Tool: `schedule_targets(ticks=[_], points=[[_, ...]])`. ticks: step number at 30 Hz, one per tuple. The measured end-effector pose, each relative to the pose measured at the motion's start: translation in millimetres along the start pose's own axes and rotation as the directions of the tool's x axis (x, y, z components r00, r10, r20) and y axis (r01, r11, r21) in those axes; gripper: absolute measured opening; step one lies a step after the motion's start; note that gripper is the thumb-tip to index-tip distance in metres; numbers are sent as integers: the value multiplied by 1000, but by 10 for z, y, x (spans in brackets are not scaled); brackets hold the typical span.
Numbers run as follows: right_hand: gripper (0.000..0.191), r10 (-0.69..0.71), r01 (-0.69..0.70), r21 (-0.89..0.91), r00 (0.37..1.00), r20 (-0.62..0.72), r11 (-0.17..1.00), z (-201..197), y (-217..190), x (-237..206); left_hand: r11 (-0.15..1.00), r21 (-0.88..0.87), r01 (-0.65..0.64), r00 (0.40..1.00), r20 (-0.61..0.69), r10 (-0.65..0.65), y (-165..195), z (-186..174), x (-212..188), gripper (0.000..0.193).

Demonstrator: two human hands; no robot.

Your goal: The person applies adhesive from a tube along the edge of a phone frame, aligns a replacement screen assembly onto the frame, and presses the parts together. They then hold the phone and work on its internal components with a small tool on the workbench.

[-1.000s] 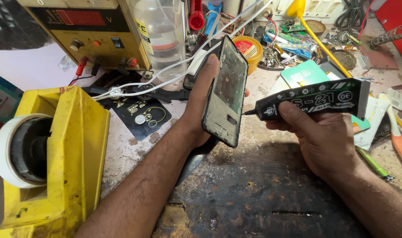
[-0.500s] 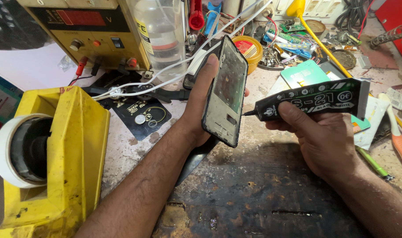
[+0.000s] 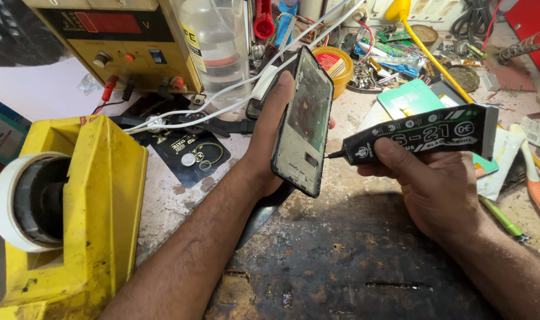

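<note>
My left hand (image 3: 268,139) holds a black phone frame (image 3: 303,121) upright by its left edge, its open inner side turned toward me. My right hand (image 3: 438,186) grips a black glue tube (image 3: 421,137) lying almost level. The tube's thin nozzle touches the frame's right edge, low down. Both forearms reach in from the bottom of the head view over a dark worn mat (image 3: 353,261).
A yellow tape dispenser (image 3: 92,207) with a white tape roll (image 3: 9,204) stands at left. Behind are a yellow power supply (image 3: 113,35), a clear bottle (image 3: 216,41), white cables (image 3: 222,104), a small yellow tub (image 3: 335,65), green cards (image 3: 412,98) and scattered tools at right.
The nozzle tip has slid a little along the frame's right edge; both hands otherwise stay in place.
</note>
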State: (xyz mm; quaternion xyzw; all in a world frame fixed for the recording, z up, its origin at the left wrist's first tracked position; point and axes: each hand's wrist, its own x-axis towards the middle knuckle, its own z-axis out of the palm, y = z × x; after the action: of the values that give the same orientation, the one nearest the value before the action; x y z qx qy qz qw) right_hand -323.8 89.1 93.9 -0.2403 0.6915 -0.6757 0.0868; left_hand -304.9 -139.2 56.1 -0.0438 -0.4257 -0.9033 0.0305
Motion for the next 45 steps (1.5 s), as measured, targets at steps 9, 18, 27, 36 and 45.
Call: schedule_targets(ticks=[9, 18, 27, 36, 45], points=[[17, 20, -20, 19, 1000, 13, 1000, -30, 34, -3, 1000, 8, 13, 1000, 0, -13, -8, -8, 7, 77], [15, 17, -15, 45, 999, -37, 999, 5, 31, 28, 1000, 0, 13, 1000, 2, -13, -2, -2, 0, 74], [20, 8, 0, 70, 993, -117, 998, 14, -23, 83, 998, 13, 67, 998, 7, -67, 46, 2, -32, 77], [27, 58, -47, 56, 977, -204, 997, -17, -39, 117, 992, -41, 118, 993, 28, -117, 56, 14, -43, 76], [23, 78, -64, 99, 986, -148, 993, -59, 35, 89, 989, -74, 125, 992, 39, -122, 53, 4, -39, 77]])
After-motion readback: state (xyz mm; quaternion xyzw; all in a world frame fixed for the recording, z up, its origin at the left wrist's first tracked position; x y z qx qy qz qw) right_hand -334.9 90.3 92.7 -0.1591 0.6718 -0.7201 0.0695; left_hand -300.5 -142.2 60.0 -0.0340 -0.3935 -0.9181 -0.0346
